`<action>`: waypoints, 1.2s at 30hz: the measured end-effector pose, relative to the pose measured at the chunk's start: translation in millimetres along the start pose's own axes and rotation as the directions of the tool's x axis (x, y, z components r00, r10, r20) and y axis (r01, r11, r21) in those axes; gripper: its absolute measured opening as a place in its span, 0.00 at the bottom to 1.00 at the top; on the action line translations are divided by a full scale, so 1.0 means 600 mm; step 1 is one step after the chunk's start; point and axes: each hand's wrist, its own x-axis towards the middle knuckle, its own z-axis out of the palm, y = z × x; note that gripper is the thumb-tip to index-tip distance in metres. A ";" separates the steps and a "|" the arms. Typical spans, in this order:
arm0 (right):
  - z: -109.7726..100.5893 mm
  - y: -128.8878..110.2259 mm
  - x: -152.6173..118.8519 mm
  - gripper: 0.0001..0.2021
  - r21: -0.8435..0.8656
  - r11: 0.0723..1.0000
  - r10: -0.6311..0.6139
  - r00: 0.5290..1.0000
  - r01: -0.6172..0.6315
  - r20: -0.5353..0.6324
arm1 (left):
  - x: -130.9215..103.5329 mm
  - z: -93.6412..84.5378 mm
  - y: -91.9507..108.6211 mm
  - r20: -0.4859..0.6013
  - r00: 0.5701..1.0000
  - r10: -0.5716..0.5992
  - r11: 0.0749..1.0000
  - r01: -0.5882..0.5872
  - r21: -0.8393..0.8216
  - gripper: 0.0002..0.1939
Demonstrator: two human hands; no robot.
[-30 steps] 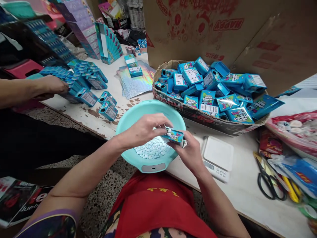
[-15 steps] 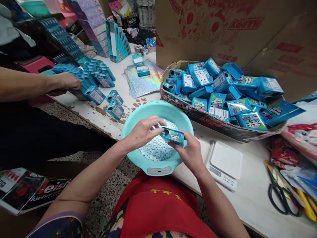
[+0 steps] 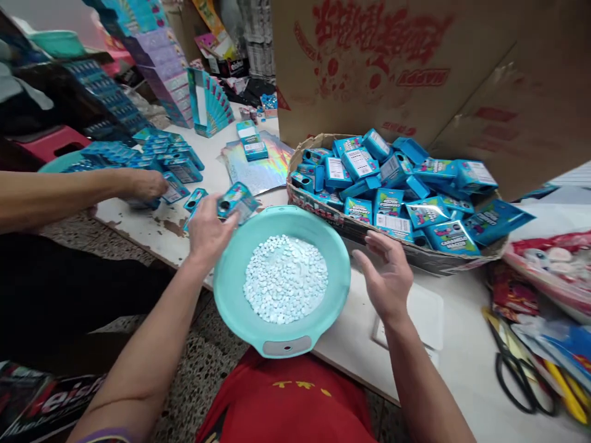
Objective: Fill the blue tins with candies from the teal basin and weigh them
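Observation:
My left hand (image 3: 209, 229) is at the left rim of the turquoise basin and grips a small blue candy box (image 3: 240, 200) between thumb and fingers. The box is tilted, and a round hole shows in its end. Below and between my hands stands the turquoise basin (image 3: 339, 277), holding many small pale blue candies (image 3: 286, 280). My right hand (image 3: 386, 274) hovers right of the basin with its fingers apart and nothing in it. It partly covers a white kitchen scale (image 3: 427, 314).
A carton tray (image 3: 443, 261) heaped with blue candy boxes stands behind the scale. At left, another person's hand (image 3: 148, 184) is among grouped blue boxes (image 3: 180, 166). Shiny holographic sheets (image 3: 272, 166) lie behind the basin. Black-handled scissors (image 3: 517, 375) lie at right.
The candy box has gone from between both hands over the basin to my left hand at the basin's far left. My right hand has let go, opened and moved right.

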 end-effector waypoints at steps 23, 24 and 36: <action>-0.198 0.060 -0.067 0.21 -0.186 0.934 0.296 0.952 -0.306 -0.079 | -0.123 0.028 0.259 0.113 0.566 0.816 0.465 -0.529 -0.709 0.26; -0.215 0.085 -0.079 0.22 -0.165 0.917 0.338 0.928 -0.362 -0.154 | -0.123 0.028 0.245 0.160 0.593 0.789 0.515 -0.498 -0.698 0.25; -0.284 0.177 -0.164 0.31 0.006 0.937 0.327 0.869 -0.349 -0.371 | -0.195 0.023 0.133 0.376 0.771 0.514 0.829 -0.333 -0.449 0.13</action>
